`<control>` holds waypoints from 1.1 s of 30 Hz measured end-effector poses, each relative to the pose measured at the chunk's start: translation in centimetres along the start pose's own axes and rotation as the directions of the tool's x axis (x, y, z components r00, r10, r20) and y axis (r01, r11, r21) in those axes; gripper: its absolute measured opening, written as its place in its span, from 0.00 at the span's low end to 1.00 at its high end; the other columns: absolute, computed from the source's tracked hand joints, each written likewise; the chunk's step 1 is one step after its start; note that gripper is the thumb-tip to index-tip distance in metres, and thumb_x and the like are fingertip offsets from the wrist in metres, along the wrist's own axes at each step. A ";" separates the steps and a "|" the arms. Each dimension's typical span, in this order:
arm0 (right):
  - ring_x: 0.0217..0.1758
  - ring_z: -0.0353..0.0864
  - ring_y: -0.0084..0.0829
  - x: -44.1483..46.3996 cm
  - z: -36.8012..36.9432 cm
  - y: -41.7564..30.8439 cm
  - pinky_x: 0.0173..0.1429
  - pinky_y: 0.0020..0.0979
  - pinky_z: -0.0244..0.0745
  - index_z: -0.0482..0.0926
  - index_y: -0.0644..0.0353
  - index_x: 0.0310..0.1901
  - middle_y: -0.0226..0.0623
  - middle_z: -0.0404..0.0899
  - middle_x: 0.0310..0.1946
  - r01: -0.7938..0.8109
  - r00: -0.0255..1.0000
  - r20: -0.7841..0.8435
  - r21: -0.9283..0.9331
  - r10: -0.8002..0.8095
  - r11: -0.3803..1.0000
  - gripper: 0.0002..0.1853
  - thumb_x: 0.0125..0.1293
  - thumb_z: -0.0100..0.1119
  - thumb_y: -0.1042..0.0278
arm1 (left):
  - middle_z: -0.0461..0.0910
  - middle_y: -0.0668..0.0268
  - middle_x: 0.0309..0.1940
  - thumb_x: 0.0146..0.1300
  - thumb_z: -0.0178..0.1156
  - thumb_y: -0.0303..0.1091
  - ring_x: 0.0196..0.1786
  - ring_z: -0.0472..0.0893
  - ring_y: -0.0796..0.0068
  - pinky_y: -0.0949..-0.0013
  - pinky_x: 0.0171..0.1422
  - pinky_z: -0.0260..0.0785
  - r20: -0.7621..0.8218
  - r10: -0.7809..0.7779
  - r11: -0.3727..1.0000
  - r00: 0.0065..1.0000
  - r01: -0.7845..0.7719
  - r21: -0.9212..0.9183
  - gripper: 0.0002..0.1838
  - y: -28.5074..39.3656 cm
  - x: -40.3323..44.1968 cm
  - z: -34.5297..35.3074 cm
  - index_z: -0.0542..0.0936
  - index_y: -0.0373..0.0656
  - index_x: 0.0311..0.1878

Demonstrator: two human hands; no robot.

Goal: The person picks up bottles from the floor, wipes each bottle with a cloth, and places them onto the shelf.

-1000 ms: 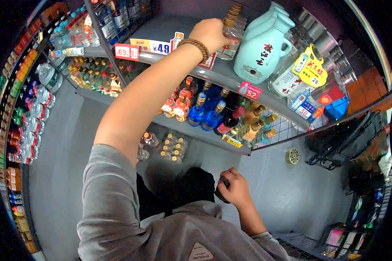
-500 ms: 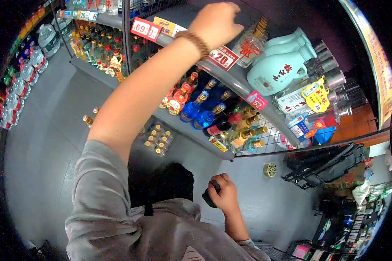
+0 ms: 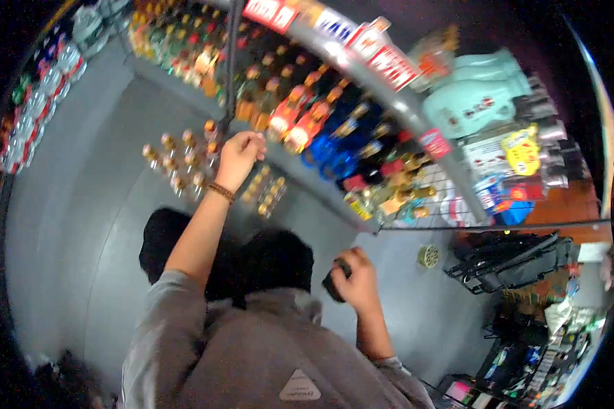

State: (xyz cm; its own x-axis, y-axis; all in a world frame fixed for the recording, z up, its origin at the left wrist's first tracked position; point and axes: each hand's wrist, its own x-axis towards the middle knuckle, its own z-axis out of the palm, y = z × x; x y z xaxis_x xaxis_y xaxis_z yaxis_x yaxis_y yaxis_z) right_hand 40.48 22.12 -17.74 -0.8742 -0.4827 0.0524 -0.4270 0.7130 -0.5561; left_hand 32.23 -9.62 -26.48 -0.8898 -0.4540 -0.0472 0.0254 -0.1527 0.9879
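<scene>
A person's left hand (image 3: 242,158), fingers curled, hangs between clusters of clear, gold-capped glass bottles (image 3: 191,161) on a gray floor (image 3: 102,238); whether it grips anything cannot be told. The right hand (image 3: 358,276) clasps a dark, rounded object (image 3: 335,282). Blue glass bottles (image 3: 331,157), their fill too blurred to tell, stand beneath a gray shelf (image 3: 406,109) bearing opaque turquoise jugs (image 3: 464,109).

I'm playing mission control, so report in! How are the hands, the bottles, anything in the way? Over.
Left hand near floor bottles, grip blurred. Right hand closed on dark object. Bottles in two groups, shelf alongside.
</scene>
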 end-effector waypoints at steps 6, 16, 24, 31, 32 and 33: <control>0.33 0.77 0.46 -0.3 1.8 0.8 0.37 0.39 0.73 0.77 0.60 0.34 0.44 0.75 0.31 -0.082 0.991 0.112 0.038 0.077 0.996 0.09 0.50 0.59 0.70 | 0.79 0.63 0.34 0.53 0.59 0.24 0.36 0.78 0.74 0.71 0.43 0.72 -0.319 -0.220 0.917 0.922 0.307 0.254 0.13 -18.8 -9.7 -4.4 0.75 0.37 0.43; 0.33 0.77 0.44 2.0 3.1 3.7 0.37 0.38 0.73 0.76 0.59 0.34 0.41 0.75 0.32 -0.043 0.927 0.373 -0.010 0.043 0.999 0.09 0.50 0.59 0.70 | 0.71 0.54 0.57 0.40 0.71 0.26 0.59 0.70 0.49 0.57 0.62 0.65 -0.396 -0.175 0.754 0.902 0.381 0.535 0.42 -27.8 -10.7 -2.4 0.64 0.49 0.63; 0.34 0.76 0.44 4.8 3.4 6.5 0.38 0.38 0.73 0.75 0.59 0.34 0.41 0.74 0.31 0.027 0.885 0.465 -0.059 0.004 0.998 0.08 0.50 0.59 0.70 | 0.69 0.57 0.58 0.37 0.72 0.29 0.62 0.68 0.52 0.59 0.64 0.63 -0.237 -0.206 0.749 0.949 0.309 0.586 0.45 -29.8 -7.2 -3.2 0.63 0.52 0.63; 0.34 0.76 0.44 6.5 4.5 6.4 0.38 0.39 0.73 0.74 0.58 0.33 0.41 0.74 0.31 0.038 0.849 0.528 -0.067 0.003 0.997 0.07 0.51 0.58 0.70 | 0.74 0.58 0.52 0.38 0.72 0.31 0.57 0.72 0.54 0.58 0.59 0.66 -0.171 -0.210 0.706 0.963 0.270 0.655 0.36 -30.1 -6.2 -4.1 0.67 0.48 0.55; 0.34 0.76 0.44 6.4 4.6 6.4 0.38 0.39 0.73 0.74 0.58 0.33 0.41 0.74 0.31 0.039 0.846 0.534 -0.068 0.003 0.997 0.07 0.51 0.58 0.70 | 0.75 0.57 0.50 0.39 0.72 0.31 0.56 0.73 0.54 0.58 0.58 0.67 -0.150 -0.214 0.688 0.965 0.258 0.678 0.35 -30.2 -6.2 -4.3 0.68 0.48 0.54; 0.34 0.76 0.44 6.3 4.8 6.5 0.39 0.39 0.73 0.74 0.59 0.33 0.41 0.74 0.31 0.040 0.850 0.527 -0.069 0.002 0.997 0.07 0.51 0.58 0.70 | 0.75 0.57 0.50 0.39 0.72 0.31 0.56 0.73 0.54 0.58 0.58 0.67 -0.151 -0.217 0.688 0.964 0.261 0.677 0.35 -30.2 -6.3 -4.3 0.68 0.48 0.54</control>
State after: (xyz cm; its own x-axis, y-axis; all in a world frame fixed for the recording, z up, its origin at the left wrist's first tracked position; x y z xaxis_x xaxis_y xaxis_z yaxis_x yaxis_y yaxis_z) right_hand 33.30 21.30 -24.98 -0.6219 -0.6768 -0.3939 -0.4766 0.7263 -0.4953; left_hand 39.04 -5.93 -56.62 -0.7945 -0.5375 -0.2826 -0.5237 0.3710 0.7669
